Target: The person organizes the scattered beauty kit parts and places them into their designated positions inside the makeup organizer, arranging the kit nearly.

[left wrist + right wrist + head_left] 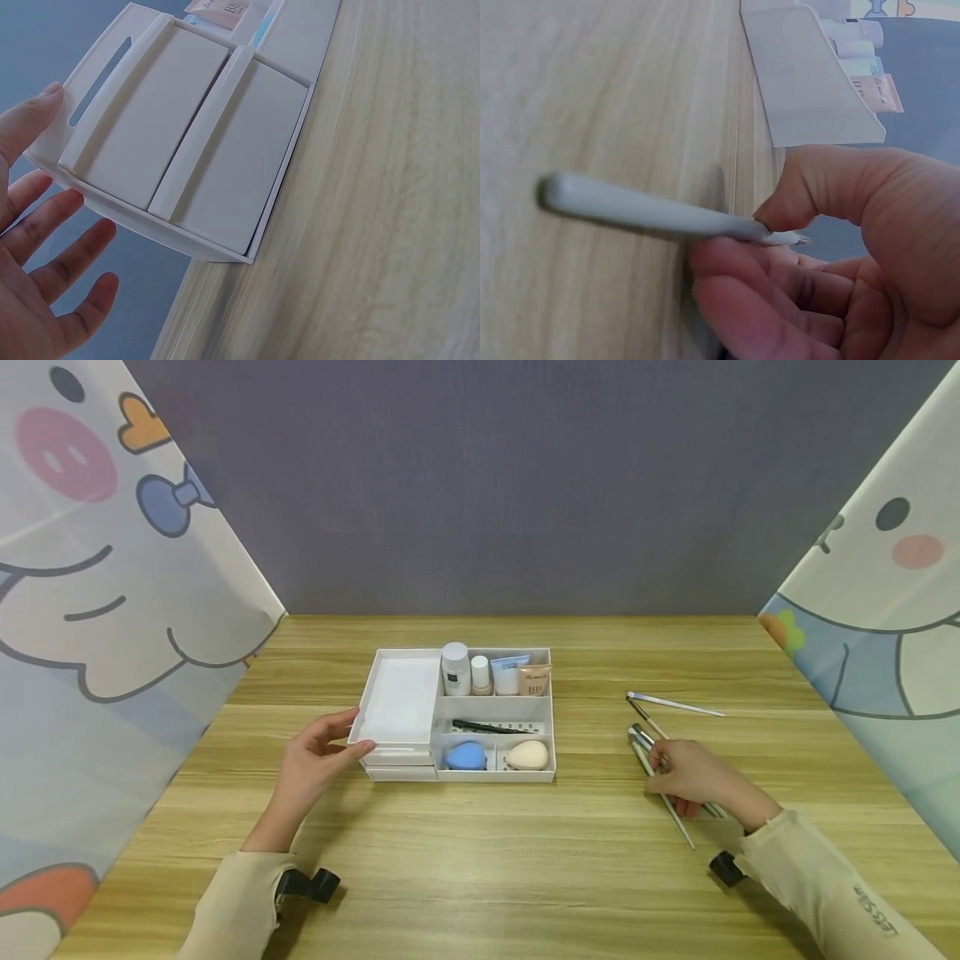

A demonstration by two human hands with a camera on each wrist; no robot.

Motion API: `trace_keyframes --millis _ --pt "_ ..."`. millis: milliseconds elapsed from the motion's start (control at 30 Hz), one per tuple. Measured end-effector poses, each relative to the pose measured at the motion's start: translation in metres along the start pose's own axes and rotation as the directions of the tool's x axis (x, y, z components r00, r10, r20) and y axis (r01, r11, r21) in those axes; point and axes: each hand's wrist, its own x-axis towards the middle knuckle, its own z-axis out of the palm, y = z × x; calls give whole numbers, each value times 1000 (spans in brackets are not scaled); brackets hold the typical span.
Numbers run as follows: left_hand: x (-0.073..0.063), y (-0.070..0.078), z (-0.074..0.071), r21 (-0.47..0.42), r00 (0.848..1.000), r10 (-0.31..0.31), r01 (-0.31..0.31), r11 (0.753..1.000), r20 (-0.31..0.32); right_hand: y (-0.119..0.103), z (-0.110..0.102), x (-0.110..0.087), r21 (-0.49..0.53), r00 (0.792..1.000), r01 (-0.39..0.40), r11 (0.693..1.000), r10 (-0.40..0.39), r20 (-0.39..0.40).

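A white cosmetics organizer point(495, 777) stands mid-table, with two drawers on its left part, seen in the left wrist view. My left hand point(318, 756) touches its left side, thumb at the front top corner, the other fingers loosely spread. On the right, my right hand point(693, 772) pinches a makeup brush point(630, 206) with a pale handle between thumb and fingers. More brushes lie beneath and around that hand, partly hidden by it. Just beyond it are a dark-tipped brush point(649, 717) and a white-handled brush point(675, 703) with bluish bristles.
The organizer's compartments hold a white-capped bottle point(455, 670), a smaller bottle point(481, 675), a blue-white tube point(507, 673), a BB tube point(534, 680), a slim black stick point(487, 727), a blue sponge point(466, 757) and a cream sponge point(528, 756). A dark panel point(510, 485) rises behind the table.
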Motion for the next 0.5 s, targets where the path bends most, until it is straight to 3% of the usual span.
trace_keyframes --millis 500 --pt "-1 5 1 -23 1000 -21 21 1000 1 -8 -2 11 149 994 109 983 -111 9"
